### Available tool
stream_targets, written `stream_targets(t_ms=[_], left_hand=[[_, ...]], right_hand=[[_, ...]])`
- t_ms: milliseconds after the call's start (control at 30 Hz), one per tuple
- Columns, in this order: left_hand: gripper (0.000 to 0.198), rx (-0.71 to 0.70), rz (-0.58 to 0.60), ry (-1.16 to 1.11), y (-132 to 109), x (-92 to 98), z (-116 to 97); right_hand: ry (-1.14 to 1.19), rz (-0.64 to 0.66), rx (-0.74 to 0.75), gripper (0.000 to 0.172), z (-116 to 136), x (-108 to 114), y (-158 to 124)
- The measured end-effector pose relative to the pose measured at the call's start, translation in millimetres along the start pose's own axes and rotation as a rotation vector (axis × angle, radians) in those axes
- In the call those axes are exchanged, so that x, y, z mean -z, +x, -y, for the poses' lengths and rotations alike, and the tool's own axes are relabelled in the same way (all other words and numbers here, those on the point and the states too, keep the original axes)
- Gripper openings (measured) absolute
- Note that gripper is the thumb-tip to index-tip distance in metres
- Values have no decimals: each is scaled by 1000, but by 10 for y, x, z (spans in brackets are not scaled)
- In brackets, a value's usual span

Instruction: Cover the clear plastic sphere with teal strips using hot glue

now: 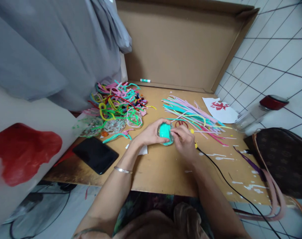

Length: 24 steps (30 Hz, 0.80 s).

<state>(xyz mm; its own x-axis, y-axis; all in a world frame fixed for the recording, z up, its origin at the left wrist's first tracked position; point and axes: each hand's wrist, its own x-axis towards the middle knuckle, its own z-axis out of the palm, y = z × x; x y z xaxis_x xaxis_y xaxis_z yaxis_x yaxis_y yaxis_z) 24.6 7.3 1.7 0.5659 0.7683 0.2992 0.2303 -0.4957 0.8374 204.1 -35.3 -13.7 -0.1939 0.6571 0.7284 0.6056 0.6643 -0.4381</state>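
Note:
Near the middle of the wooden table, my left hand (152, 133) is wrapped round a small clear round piece wound with turquoise strips (165, 131). My right hand (184, 141) touches its right side with the fingers pinched together; what they pinch is too small to make out. A thin green strip runs off behind the piece toward the right. Red-handled scissors (182, 125) lie just behind my right hand. Beyond them is a bundle of long pink, turquoise and white pipe cleaners (188, 111). A tangled heap of colourful pipe cleaners (116, 99) lies at the back left.
A black phone (96, 155) lies at the left front. Clear plastic pieces (114, 125) stand by the heap. On the right are a bottle (255, 113), a brown bag (282, 159) and a black cable (223, 176). A cardboard box (175, 43) stands behind.

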Motion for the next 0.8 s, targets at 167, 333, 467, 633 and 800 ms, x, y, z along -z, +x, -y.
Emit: stream_targets(t_ms=[167,333,467,633,800], left_hand=[[53,-26,4,0,3,2,5],[49,-80,13,2,6,9,43],[47,-117,19,21,9,10,69],[44,-121,22,11,11,8,61],[45,-138,11,23,15,-6,88]], right_hand=[[-4,7,-1,16,-6,-11,-9],[0,-9,5,15,-7,-24,-15],[-1,-13,21,14,-1,-21,-10],[7,-21,16,15,-11,-21,-14],[6,-14,6,15,-19,-25,-14]])
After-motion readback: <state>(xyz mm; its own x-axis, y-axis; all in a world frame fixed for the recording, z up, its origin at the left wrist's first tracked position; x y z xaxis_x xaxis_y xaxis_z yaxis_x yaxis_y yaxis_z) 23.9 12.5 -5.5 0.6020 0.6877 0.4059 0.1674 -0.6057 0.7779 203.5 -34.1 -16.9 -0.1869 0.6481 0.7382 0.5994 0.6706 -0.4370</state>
